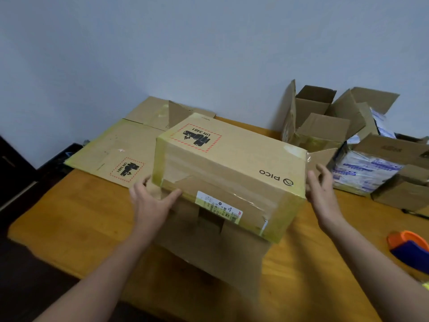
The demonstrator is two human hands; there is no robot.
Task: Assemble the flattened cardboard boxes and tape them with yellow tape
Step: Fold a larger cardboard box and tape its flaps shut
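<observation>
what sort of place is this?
Likely an improvised packing spot in a plain room: flattened cardboard boxes lie on a wooden table, with open boxes and a tape dispenser.

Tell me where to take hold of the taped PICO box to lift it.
Grip the PICO box by its two short ends, left hand from the left, right hand from the right: it is wide, flat-faced, and shows no handles.
</observation>
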